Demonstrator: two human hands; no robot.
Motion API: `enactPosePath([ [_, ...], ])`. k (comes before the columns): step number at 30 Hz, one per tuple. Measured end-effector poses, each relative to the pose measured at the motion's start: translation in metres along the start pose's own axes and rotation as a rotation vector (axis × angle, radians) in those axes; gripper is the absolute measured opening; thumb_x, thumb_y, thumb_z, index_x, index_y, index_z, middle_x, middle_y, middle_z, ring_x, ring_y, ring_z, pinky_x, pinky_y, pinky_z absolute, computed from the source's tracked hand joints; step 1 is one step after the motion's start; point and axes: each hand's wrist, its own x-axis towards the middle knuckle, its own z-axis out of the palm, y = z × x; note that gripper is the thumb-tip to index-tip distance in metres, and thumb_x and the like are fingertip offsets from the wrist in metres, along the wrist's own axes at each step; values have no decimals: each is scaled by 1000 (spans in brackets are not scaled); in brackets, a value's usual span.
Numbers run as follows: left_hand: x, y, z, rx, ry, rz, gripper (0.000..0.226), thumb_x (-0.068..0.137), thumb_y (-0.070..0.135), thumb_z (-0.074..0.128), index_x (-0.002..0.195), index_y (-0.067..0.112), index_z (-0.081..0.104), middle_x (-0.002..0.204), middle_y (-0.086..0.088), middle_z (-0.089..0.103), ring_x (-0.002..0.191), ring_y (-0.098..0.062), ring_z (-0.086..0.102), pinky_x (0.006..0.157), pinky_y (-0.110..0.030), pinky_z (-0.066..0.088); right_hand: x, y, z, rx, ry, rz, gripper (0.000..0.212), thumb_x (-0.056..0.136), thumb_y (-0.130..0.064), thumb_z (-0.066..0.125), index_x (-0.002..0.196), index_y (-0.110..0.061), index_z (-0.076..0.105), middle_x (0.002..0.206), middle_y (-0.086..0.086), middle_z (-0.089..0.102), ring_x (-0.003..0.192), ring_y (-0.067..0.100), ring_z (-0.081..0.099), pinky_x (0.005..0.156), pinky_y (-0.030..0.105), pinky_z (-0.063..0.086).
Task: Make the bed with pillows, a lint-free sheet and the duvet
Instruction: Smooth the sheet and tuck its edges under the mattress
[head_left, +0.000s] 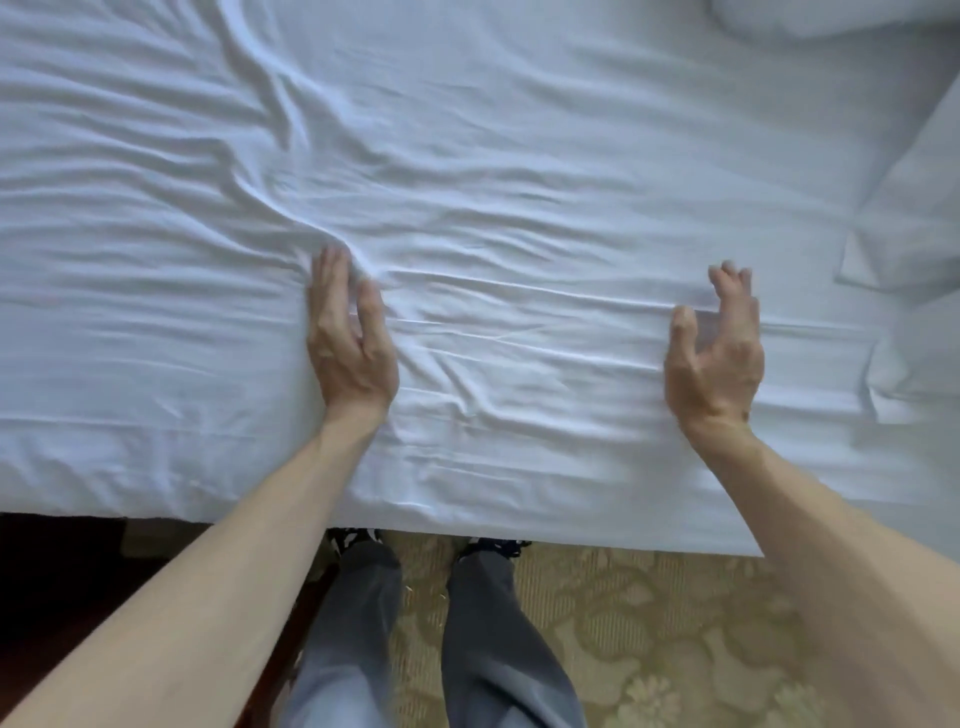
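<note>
Done: sheet (519, 182) spread but wrinkled; pillows (914, 208) lie alongside.
Grip: my left hand (348, 343) flat, pressing; my right hand (719, 348) loose, empty.
Remaining: smoothing, then the unseen duvet.

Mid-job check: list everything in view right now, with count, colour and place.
sheet: one, white, wrinkled, spread over the bed
pillows: two, white, right edge and top right corner
carpet: one, beige, patterned, beside the bed
dark surface: one, lower left, cannot tell what
legs: two, grey trousers, standing at the bed's edge
left hand: flat on the sheet
right hand: fingers curved over a fold, grip unclear
</note>
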Motion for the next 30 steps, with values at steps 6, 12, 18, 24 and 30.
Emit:
enactPosePath([
  [6, -17, 47, 13, -145, -261, 142, 47, 106, 40, 36, 152, 32, 35, 163, -3, 36, 153, -12, 28, 122, -38, 32, -11, 7, 14, 133, 89, 189, 70, 94, -46, 45, 146, -1, 49, 157, 14, 43, 151, 26, 32, 121, 49, 29],
  [12, 24, 23, -60, -125, 21, 64, 47, 108, 27, 36, 148, 6, 50, 156, -7, 48, 146, -8, 40, 119, -26, 34, -38, -88, 91, 284, -218, -150, 62, 96, -37, 50, 143, 3, 51, 153, 17, 48, 148, 29, 38, 121, 51, 29],
  [18, 48, -55, -135, 116, 241, -204, 62, 103, 54, 31, 152, 19, 48, 162, 3, 40, 150, -4, 30, 122, -23, 25, -64, -155, 112, 493, -461, -312, 56, 98, -30, 51, 145, 0, 50, 154, 13, 48, 151, 22, 34, 123, 36, 30],
  [24, 42, -95, -120, 307, 290, -271, 74, 102, 58, 24, 157, 11, 37, 167, -6, 27, 156, -16, 18, 127, -40, 13, -17, -84, 72, 256, -107, -149, 51, 99, -26, 41, 144, -2, 52, 153, 7, 48, 150, 19, 34, 119, 39, 35],
  [30, 15, -19, -31, -3, -73, 20, 63, 104, 45, 30, 150, 6, 48, 160, -9, 41, 152, -15, 29, 126, -39, 21, -32, -93, 106, 76, -105, -75, 63, 98, -35, 35, 150, -1, 43, 160, 15, 38, 154, 28, 25, 127, 41, 13],
])
